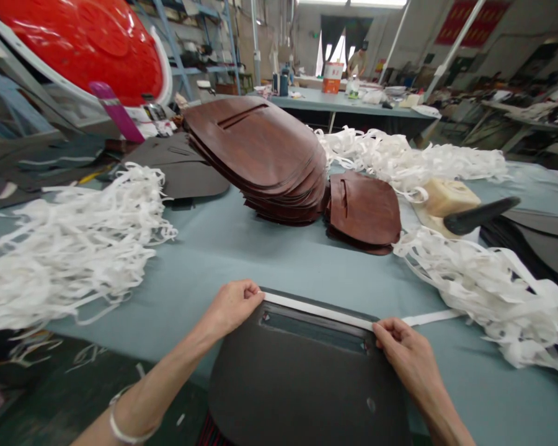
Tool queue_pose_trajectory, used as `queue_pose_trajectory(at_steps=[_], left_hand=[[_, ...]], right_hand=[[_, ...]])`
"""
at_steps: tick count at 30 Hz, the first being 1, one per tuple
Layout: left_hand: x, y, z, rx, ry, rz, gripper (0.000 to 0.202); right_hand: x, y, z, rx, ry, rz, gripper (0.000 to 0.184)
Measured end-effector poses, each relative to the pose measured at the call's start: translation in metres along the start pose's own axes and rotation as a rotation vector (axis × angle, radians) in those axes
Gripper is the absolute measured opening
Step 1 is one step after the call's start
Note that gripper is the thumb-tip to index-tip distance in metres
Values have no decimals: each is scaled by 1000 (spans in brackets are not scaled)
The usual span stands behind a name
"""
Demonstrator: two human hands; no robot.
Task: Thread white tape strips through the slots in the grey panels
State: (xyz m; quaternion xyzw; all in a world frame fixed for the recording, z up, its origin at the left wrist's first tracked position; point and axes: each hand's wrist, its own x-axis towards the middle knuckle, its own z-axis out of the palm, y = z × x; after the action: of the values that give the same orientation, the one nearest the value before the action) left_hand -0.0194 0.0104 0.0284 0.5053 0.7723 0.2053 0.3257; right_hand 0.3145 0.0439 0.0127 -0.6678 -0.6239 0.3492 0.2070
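Observation:
A dark grey leather-like panel (302, 384) with rounded corners and a long slot lies at the table's near edge. Along its far edge, above the slot, runs a narrow white strip (316, 310). My left hand (235, 303) pinches the strip's left end at the panel's far left corner. At the right corner, my right hand (402, 344) grips the same strip between thumb and fingers. Past the right hand, the strip continues toward a heap of white strips (488, 291).
A stack of brown panels (265, 142) stands beyond, beside smaller brown panels (367, 207). White strip piles (74, 241) lie left, with more behind. At right are a pale yellow block (451, 195) and a black-handled object (481, 215). A person (357, 61) stands far back.

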Motion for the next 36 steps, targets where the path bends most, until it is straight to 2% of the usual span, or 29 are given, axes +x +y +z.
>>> queue_pose_trajectory(at_steps=[6,12,17,19,21,23,26,28,30,31,33,36], left_hand=[[3,-1,1,45,-13,-32,28],[7,-5,6,216,-40,-35,30],[6,-10,11,301,19,-23,28],[2,-10,15,293,81,-15,29],[-5,-10,21,303,190,66,28],[-14,-10,30,352,285,269,23],[-29,-10,43,475,280,610,33],[-36,-9,47,547,235,705,38],[-38,-7,47,571,212,706,41],[-37,-7,46,559,206,695,40],[-32,-9,44,485,222,656,35],[-21,-13,38,321,284,541,32]], right_hand=[[-1,-6,3,-16,69,12,29],[-2,-9,5,-63,99,47,22],[-1,-11,6,-135,127,56,21],[0,-10,7,-142,133,61,19],[0,-10,7,-185,155,47,13],[-2,-10,9,-306,180,19,8],[-10,-16,16,-545,204,-157,22],[-17,-24,24,-631,175,-411,33],[-21,-34,34,-658,111,-647,38],[-22,-40,40,-663,81,-717,37],[-21,-50,48,-649,52,-760,28],[-11,-62,57,-571,56,-720,13]])
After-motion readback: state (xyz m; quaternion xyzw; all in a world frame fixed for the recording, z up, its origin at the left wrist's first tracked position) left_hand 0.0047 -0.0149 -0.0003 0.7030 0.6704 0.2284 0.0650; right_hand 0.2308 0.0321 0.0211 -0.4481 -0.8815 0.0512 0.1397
